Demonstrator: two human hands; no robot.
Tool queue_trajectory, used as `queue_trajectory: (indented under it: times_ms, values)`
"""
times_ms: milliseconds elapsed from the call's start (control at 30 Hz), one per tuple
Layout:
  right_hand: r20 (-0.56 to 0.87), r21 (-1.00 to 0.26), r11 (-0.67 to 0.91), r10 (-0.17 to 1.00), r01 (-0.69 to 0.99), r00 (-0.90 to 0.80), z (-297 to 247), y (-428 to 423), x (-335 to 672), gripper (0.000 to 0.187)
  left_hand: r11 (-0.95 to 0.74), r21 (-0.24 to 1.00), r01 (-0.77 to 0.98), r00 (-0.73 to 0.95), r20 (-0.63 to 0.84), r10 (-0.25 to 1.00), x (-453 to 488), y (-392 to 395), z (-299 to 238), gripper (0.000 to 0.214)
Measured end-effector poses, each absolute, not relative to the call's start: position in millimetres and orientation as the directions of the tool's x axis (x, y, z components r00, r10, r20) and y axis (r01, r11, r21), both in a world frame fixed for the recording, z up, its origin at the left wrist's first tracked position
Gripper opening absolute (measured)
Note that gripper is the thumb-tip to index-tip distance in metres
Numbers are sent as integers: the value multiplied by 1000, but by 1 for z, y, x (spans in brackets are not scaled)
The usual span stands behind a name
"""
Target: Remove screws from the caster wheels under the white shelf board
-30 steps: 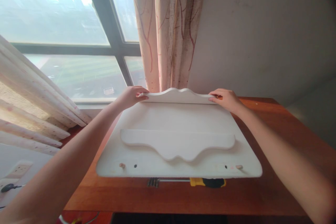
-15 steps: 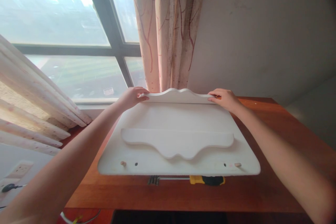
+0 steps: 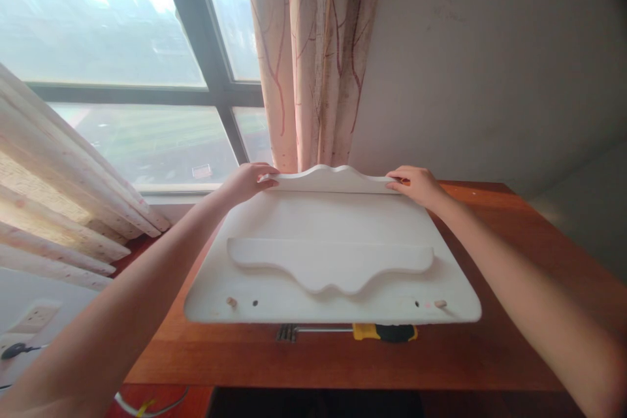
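Along the far edge of a white board (image 3: 318, 219) stands a white panel with a wavy top edge (image 3: 333, 180). My left hand (image 3: 251, 181) pinches the panel's left end, fingers closed around it. At its right end my right hand (image 3: 414, 184) grips the same panel between thumb and fingers. A second wavy white panel (image 3: 330, 264) lies flat on the board, its curved side toward me. Two wooden dowels stick up near the front corners, the left dowel (image 3: 231, 302) and the right dowel (image 3: 440, 304), each beside a dark hole.
The board rests on a reddish-brown wooden table (image 3: 343, 362). By its front edge lie a yellow-and-black screwdriver (image 3: 385, 332) and several screws (image 3: 287, 333). Behind are a patterned curtain (image 3: 318, 59), a window and a wall. A wall socket with a plug (image 3: 17, 350) is at lower left.
Both hands keep their hold on the upright panel, which stays in place. The view has shifted very slightly; nothing else has visibly moved.
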State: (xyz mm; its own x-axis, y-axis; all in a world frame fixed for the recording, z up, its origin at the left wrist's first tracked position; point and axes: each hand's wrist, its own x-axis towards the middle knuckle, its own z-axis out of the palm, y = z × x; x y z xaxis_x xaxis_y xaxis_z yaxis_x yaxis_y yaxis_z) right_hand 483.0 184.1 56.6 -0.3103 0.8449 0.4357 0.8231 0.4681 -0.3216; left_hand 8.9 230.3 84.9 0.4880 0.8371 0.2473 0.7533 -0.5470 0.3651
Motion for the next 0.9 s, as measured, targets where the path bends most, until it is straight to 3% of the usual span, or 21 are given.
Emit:
queue_trajectory:
  times_ms: [900]
  values:
    - [454,-315,447,846,837,-280,50,181,481,21,-552,342,760,487,263,833,10,231,86,52]
